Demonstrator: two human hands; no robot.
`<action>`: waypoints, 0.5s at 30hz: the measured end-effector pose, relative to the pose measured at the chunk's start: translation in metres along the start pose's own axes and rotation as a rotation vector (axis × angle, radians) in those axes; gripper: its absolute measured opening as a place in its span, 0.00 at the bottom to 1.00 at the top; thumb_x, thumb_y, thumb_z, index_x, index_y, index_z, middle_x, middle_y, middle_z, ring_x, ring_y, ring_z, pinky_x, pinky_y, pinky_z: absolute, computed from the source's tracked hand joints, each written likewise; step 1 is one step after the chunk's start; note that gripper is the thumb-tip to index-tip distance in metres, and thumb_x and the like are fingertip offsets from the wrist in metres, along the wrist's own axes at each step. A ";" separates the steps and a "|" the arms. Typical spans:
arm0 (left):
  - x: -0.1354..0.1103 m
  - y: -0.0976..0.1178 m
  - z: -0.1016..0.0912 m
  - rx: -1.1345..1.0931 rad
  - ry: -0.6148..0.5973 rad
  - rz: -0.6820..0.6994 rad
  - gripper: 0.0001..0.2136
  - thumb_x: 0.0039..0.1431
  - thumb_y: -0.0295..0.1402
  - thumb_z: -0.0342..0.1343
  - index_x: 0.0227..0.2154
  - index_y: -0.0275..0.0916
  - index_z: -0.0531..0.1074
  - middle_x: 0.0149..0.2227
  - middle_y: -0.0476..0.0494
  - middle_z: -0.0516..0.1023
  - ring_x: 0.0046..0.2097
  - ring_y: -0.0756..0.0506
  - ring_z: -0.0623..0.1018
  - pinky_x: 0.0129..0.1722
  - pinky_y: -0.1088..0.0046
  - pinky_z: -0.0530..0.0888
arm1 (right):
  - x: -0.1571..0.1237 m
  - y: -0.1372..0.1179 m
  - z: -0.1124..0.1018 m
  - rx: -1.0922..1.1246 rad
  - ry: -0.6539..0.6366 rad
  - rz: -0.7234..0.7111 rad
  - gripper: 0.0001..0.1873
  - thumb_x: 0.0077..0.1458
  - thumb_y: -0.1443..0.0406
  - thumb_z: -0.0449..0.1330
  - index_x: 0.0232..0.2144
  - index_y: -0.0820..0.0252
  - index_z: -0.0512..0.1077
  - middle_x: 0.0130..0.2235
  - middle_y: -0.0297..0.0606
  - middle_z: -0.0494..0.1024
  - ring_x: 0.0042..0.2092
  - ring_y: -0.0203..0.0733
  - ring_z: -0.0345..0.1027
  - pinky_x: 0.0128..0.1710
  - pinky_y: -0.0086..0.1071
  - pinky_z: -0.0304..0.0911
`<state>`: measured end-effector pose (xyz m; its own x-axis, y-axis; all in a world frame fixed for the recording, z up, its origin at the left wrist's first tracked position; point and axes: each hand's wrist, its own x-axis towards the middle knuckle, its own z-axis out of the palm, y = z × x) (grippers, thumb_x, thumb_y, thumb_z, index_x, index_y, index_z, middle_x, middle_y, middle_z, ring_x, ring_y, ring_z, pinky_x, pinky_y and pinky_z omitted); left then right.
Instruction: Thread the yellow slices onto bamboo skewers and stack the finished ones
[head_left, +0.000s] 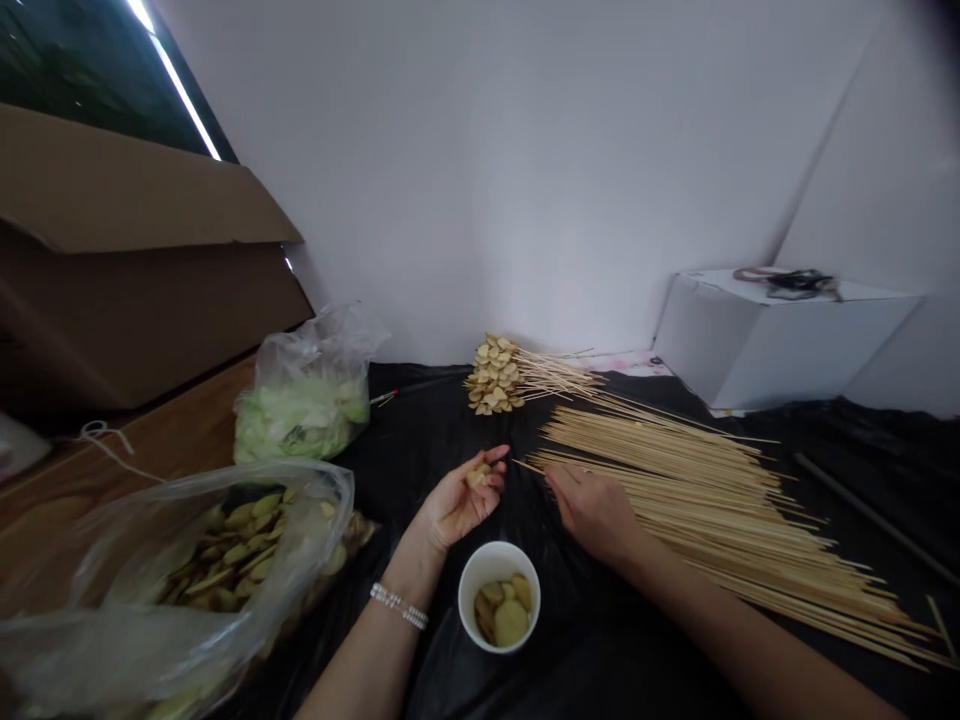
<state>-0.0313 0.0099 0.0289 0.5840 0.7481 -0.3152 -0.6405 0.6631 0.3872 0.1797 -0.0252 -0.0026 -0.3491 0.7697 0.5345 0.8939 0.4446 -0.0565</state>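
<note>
My left hand (461, 498) is palm up over the black sheet, its fingers curled round a few yellow potato slices (478, 475). My right hand (592, 505) lies knuckles up at the near end of a big heap of bare bamboo skewers (720, 500), its fingertips pinching at one skewer's end. Just below both hands stands a white cup (495, 565) holding several more slices. Further back lies a pile of loaded skewers (499, 375), slices threaded at their left ends.
A clear bag of potato slices (217, 560) sits at the near left, a bag of pale green vegetables (304, 410) behind it. A brown cardboard box (135, 270) stands at far left, a white box (772, 335) at back right. A white wall closes the back.
</note>
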 end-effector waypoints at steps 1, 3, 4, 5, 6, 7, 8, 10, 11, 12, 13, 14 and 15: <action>0.000 -0.001 0.000 -0.002 0.008 0.006 0.13 0.63 0.29 0.47 0.47 0.30 0.68 0.32 0.42 0.70 0.26 0.55 0.70 0.20 0.86 0.68 | 0.000 0.000 0.000 -0.003 -0.002 -0.003 0.14 0.63 0.67 0.46 0.37 0.59 0.72 0.33 0.36 0.76 0.30 0.34 0.66 0.27 0.31 0.48; 0.000 -0.002 0.001 0.003 0.028 0.038 0.13 0.62 0.31 0.48 0.46 0.29 0.68 0.33 0.40 0.71 0.28 0.54 0.72 0.23 0.84 0.71 | -0.001 -0.001 0.000 -0.008 -0.012 -0.008 0.14 0.63 0.67 0.46 0.38 0.59 0.72 0.33 0.37 0.76 0.30 0.34 0.66 0.28 0.30 0.48; 0.001 -0.002 0.000 0.007 0.035 0.061 0.13 0.61 0.30 0.49 0.46 0.29 0.69 0.35 0.38 0.72 0.31 0.52 0.74 0.26 0.82 0.73 | -0.001 -0.002 -0.001 -0.010 -0.017 -0.010 0.14 0.63 0.67 0.46 0.38 0.59 0.72 0.33 0.37 0.76 0.30 0.34 0.66 0.28 0.30 0.49; 0.001 -0.002 -0.001 0.011 0.041 0.085 0.13 0.60 0.29 0.49 0.45 0.28 0.69 0.36 0.36 0.73 0.34 0.50 0.76 0.31 0.79 0.74 | -0.001 -0.002 0.000 -0.012 -0.019 -0.010 0.14 0.63 0.67 0.47 0.39 0.59 0.72 0.33 0.37 0.76 0.30 0.34 0.66 0.28 0.30 0.49; 0.002 -0.002 -0.002 0.017 0.045 0.106 0.13 0.59 0.27 0.49 0.45 0.28 0.69 0.38 0.35 0.73 0.37 0.48 0.77 0.35 0.77 0.75 | -0.001 -0.003 0.000 -0.012 -0.021 -0.009 0.14 0.63 0.67 0.47 0.39 0.59 0.73 0.33 0.37 0.76 0.30 0.34 0.66 0.28 0.30 0.49; 0.002 -0.002 -0.003 0.023 0.048 0.123 0.13 0.57 0.25 0.49 0.45 0.28 0.69 0.40 0.34 0.74 0.40 0.47 0.77 0.38 0.74 0.75 | -0.002 -0.003 0.000 -0.010 -0.024 -0.009 0.14 0.63 0.66 0.47 0.38 0.58 0.73 0.33 0.37 0.76 0.30 0.34 0.66 0.28 0.30 0.49; 0.003 -0.002 -0.004 0.032 0.052 0.137 0.14 0.56 0.23 0.49 0.45 0.28 0.69 0.40 0.33 0.74 0.42 0.46 0.77 0.40 0.73 0.75 | -0.002 -0.003 0.000 -0.006 -0.027 -0.008 0.14 0.63 0.66 0.47 0.38 0.58 0.73 0.33 0.37 0.76 0.30 0.34 0.66 0.28 0.30 0.49; 0.004 -0.002 -0.005 0.058 0.066 0.154 0.16 0.52 0.19 0.49 0.46 0.28 0.68 0.42 0.33 0.74 0.43 0.45 0.77 0.41 0.73 0.75 | -0.001 -0.003 0.000 0.005 -0.033 -0.008 0.15 0.64 0.66 0.46 0.37 0.58 0.73 0.32 0.37 0.76 0.30 0.35 0.66 0.28 0.30 0.49; 0.004 -0.003 -0.006 0.073 0.071 0.161 0.18 0.51 0.18 0.49 0.46 0.28 0.68 0.42 0.32 0.75 0.43 0.45 0.77 0.41 0.73 0.75 | -0.001 -0.003 0.000 0.011 -0.035 -0.009 0.15 0.64 0.66 0.46 0.37 0.59 0.73 0.32 0.37 0.76 0.30 0.35 0.66 0.28 0.29 0.49; 0.005 -0.004 -0.005 0.089 0.075 0.171 0.19 0.51 0.16 0.49 0.47 0.28 0.68 0.44 0.32 0.75 0.44 0.45 0.77 0.42 0.73 0.75 | -0.001 -0.003 -0.001 0.016 -0.037 -0.010 0.15 0.64 0.66 0.46 0.37 0.59 0.73 0.32 0.37 0.76 0.30 0.35 0.66 0.29 0.29 0.49; 0.005 -0.006 -0.005 0.106 0.079 0.186 0.20 0.50 0.15 0.49 0.48 0.28 0.67 0.45 0.31 0.74 0.45 0.45 0.77 0.43 0.73 0.75 | -0.001 -0.002 -0.001 0.019 -0.037 -0.011 0.15 0.64 0.66 0.46 0.37 0.59 0.73 0.32 0.37 0.76 0.30 0.35 0.66 0.29 0.29 0.50; 0.005 -0.007 -0.004 0.121 0.084 0.203 0.20 0.50 0.14 0.49 0.48 0.28 0.67 0.46 0.30 0.74 0.47 0.44 0.77 0.45 0.72 0.74 | -0.001 -0.003 -0.002 0.021 -0.037 -0.012 0.15 0.64 0.66 0.46 0.37 0.59 0.73 0.32 0.37 0.76 0.31 0.35 0.66 0.29 0.29 0.50; 0.005 -0.009 -0.003 0.134 0.089 0.219 0.20 0.51 0.13 0.50 0.48 0.27 0.67 0.47 0.29 0.73 0.48 0.43 0.76 0.46 0.71 0.74 | -0.001 -0.003 -0.002 0.022 -0.037 -0.014 0.15 0.64 0.66 0.46 0.38 0.59 0.73 0.33 0.38 0.76 0.31 0.35 0.66 0.30 0.28 0.51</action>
<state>-0.0247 0.0078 0.0212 0.3888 0.8765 -0.2838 -0.6714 0.4805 0.5643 0.1781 -0.0282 -0.0012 -0.3715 0.7796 0.5041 0.8829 0.4646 -0.0679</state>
